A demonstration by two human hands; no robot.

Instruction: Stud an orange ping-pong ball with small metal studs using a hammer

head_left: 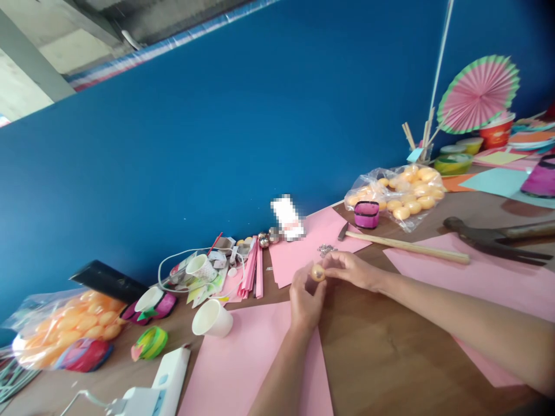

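Ball (318, 273) pinched between left hand (306, 300), right hand (353, 270) fingertips.

Orange ball (318, 273) mostly hidden by fingers (309, 283).

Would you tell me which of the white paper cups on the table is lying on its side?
The paper cup nearest the left hand, on the edge of the pink sheet, lies tipped over. The patterned cup farther back stands roughly upright.
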